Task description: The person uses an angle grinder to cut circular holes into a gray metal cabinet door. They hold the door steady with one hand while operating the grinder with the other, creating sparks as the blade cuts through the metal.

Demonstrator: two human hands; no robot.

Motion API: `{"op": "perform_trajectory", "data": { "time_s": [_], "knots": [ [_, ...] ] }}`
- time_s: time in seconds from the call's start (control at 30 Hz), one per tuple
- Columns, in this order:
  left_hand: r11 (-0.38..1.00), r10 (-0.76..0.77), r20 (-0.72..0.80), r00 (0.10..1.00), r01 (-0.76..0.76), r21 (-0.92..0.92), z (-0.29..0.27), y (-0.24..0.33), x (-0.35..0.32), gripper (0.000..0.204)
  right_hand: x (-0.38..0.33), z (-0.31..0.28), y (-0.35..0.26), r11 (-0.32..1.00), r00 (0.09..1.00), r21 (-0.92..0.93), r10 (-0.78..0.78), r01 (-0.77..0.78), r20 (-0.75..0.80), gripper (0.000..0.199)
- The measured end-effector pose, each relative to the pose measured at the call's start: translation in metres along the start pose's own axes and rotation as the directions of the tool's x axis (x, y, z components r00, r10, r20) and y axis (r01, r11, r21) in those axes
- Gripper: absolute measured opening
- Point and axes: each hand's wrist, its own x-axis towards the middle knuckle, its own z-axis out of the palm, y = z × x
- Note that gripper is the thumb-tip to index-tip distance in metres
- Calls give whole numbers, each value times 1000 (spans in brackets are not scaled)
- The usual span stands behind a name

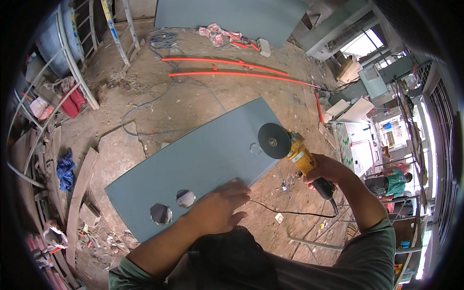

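Dusty bare ground (203,96) strewn with rubble, red pipes (227,67) and a blue cable (145,108) spreads under a long grey-blue panel (203,164), which slants across the middle of the view. Two round holes (173,205) are cut near the panel's lower left end, and a small ring mark (255,148) sits near its right end. Pressed flat, the left hand (220,210) lies with its fingers spread on the panel's near edge. Wrapped around the handle, the right hand (328,171) clasps a yellow angle grinder (295,150), its dark disc just beside the ring mark.
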Motion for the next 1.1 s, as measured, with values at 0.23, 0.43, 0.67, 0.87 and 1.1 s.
{"op": "perform_trajectory", "data": {
  "time_s": [0.23, 0.43, 0.67, 0.87, 1.1],
  "knots": [
    [1000, -3, 0, 1000, 3, 18, 2, 0, -2, 38, 5, 0, 1, 999, 1000, -39, 15, -15, -6, 62],
    [999, 4, 6, 1000, -5, 47, 0, 1, -3, 37, 7, -2, 2, 1000, 1000, -22, 0, 0, 7, 60],
    [1000, 5, -2, 1000, -5, 12, 3, -3, -4, 40, 9, -5, 1, 997, 994, -56, -41, 47, 97, 55],
    [1000, 12, 8, 1000, -12, 15, 4, -5, -3, 40, 4, 3, -6, 996, 999, -86, -38, 39, 12, 54],
    [1000, 14, 16, 1000, -14, 12, 5, -6, -2, 41, 14, -7, 4, 992, 995, -99, -76, 82, 61, 53]
  ]
}}
